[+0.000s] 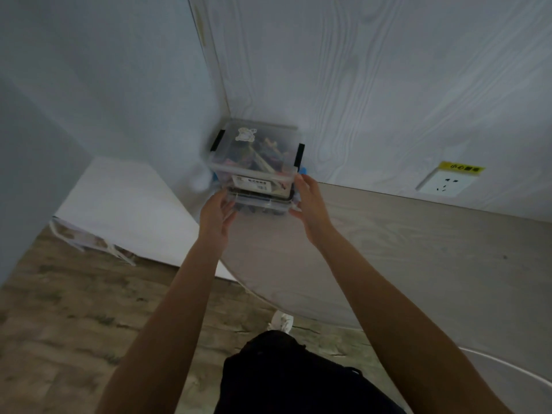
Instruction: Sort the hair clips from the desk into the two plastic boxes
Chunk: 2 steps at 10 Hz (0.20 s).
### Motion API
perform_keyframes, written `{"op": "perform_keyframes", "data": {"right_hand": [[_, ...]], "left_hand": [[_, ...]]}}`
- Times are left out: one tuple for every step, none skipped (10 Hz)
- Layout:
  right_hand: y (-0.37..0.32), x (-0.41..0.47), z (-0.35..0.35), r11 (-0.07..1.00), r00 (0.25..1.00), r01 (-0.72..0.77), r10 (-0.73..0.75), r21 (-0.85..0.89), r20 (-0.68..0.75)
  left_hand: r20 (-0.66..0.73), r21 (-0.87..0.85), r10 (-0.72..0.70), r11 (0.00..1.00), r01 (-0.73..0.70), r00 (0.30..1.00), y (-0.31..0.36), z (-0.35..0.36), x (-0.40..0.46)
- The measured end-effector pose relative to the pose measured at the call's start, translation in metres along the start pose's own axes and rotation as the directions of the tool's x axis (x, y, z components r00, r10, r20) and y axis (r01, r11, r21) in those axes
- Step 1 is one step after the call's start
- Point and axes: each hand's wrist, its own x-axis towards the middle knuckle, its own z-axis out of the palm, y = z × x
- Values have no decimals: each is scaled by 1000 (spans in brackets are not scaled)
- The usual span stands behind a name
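The grey surface (418, 252) runs right from the far left corner, where two clear boxes (257, 156) sit stacked. My left hand (215, 216) and right hand (310, 204) grip the lower box's (260, 206) sides.

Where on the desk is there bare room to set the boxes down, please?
The desk is bare from the right hand across to below the wall socket, and forward to its curved front edge. The back left corner is crowded: the stacked boxes sit there between the left hand and right hand.
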Motion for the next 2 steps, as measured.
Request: {"op": "perform_keyframes", "data": {"right_hand": [[3, 1, -3, 999, 1000, -6, 5, 49, 18], [4, 1, -14, 1000, 1000, -11, 11, 20, -27]], "left_hand": [[13, 4, 1, 1000, -1, 1000, 1, -2, -3], [-38, 43, 12, 999, -10, 999, -5, -6, -5]]}}
